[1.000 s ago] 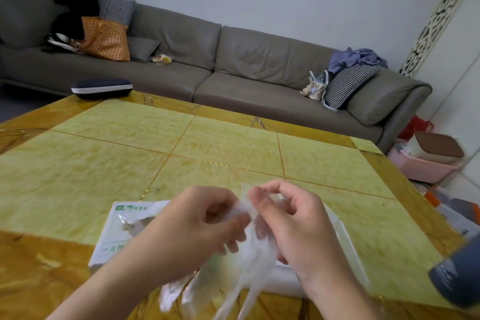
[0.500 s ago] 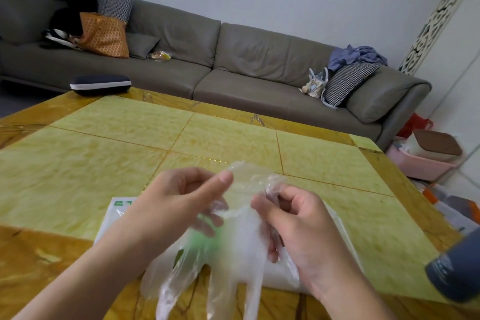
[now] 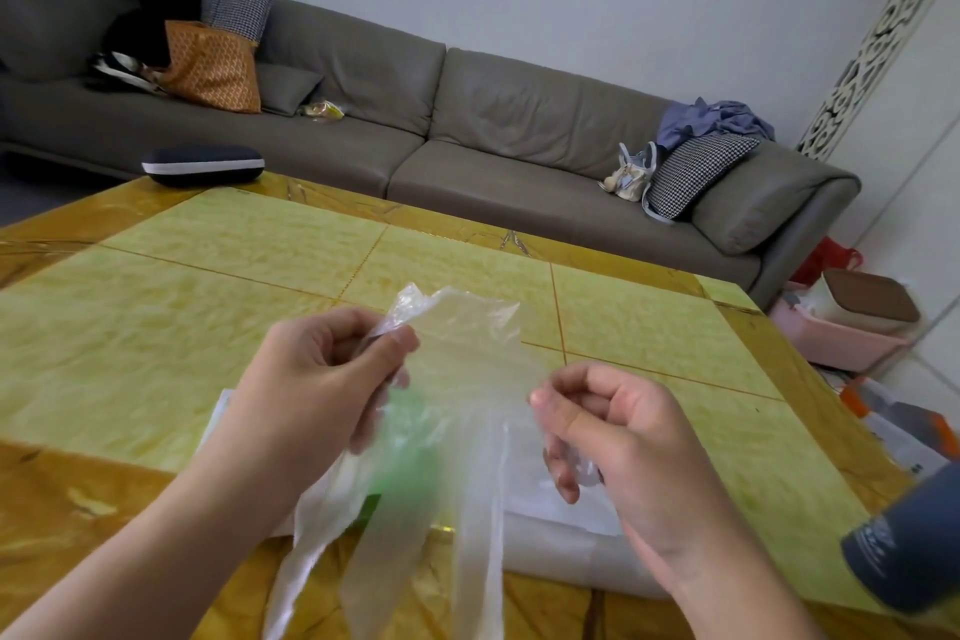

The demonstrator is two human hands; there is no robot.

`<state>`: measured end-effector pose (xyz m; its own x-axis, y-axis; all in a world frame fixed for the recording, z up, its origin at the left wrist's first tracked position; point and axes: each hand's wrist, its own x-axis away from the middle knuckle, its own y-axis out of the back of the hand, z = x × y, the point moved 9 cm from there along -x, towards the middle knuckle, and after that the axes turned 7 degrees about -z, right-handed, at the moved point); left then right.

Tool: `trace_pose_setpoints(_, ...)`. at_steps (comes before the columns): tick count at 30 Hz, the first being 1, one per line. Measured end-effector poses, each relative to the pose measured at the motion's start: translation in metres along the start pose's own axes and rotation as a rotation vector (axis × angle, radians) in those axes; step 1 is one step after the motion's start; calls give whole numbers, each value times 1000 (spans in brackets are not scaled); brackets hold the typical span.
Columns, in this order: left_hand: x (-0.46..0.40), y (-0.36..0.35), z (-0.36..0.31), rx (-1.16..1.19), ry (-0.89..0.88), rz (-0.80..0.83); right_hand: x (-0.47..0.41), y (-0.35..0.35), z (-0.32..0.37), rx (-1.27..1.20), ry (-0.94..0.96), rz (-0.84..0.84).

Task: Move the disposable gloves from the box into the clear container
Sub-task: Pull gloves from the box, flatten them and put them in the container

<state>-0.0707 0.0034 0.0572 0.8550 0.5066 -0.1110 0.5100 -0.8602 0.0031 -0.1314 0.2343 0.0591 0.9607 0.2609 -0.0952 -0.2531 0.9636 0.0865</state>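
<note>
Left hand (image 3: 317,379), centre-left of frame: thumb and fingers pinch the cuff of a clear disposable glove (image 3: 447,411), its fingers hanging toward the bottom edge. Right hand (image 3: 618,437), centre-right: fingers curled, gripping a wad of clear film; whether this belongs to the same glove, cannot tell. The box (image 3: 561,530) lies flat on the yellow table (image 3: 208,301) under both hands.

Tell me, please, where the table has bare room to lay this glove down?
Bare room: the yellow tabletop between the dark case and the left hand, and the panel right of the right hand. Crowded: the near edge, where the glove hangs over the packaging.
</note>
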Motion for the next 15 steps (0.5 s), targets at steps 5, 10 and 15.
trace_pose_setpoints(5,-6,13,1,29,14,-82,-2,7,-3,34,-54,57)
trace_pose_setpoints(10,-4,11,-1,-2,17,-48,-3,18,2,216,-35,87)
trace_pose_setpoints(15,7,-15,-1,-82,1,127,2,8,20,320,167,17)
